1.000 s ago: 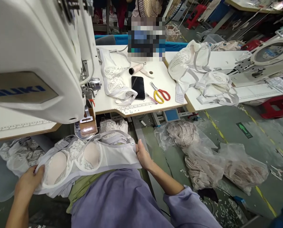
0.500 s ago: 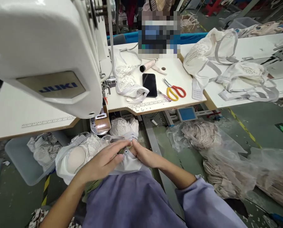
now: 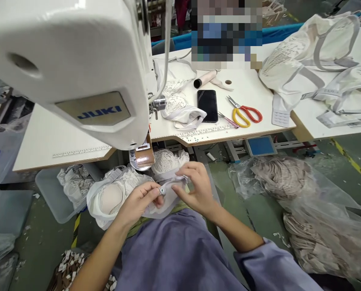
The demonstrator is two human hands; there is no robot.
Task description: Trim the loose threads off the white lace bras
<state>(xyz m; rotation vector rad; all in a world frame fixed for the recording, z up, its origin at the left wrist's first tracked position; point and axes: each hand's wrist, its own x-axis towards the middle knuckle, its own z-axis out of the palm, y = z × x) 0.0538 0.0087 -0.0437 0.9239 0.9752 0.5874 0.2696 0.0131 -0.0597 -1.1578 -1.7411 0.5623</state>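
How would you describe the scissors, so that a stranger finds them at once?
Start at the white sewing machine and look right along the white table. Past the black phone lie the scissors, blades toward the phone. Only they have one yellow and one red handle loop.

pixelated patch (image 3: 225, 34), sewing machine (image 3: 71, 68) top cropped

white lace bra (image 3: 120, 194), white sewing machine (image 3: 71, 60), red-and-yellow scissors (image 3: 244, 114), black phone (image 3: 207, 105)

Lavender, seemingly cotton garment; right sleeve pushed up, left arm bare.
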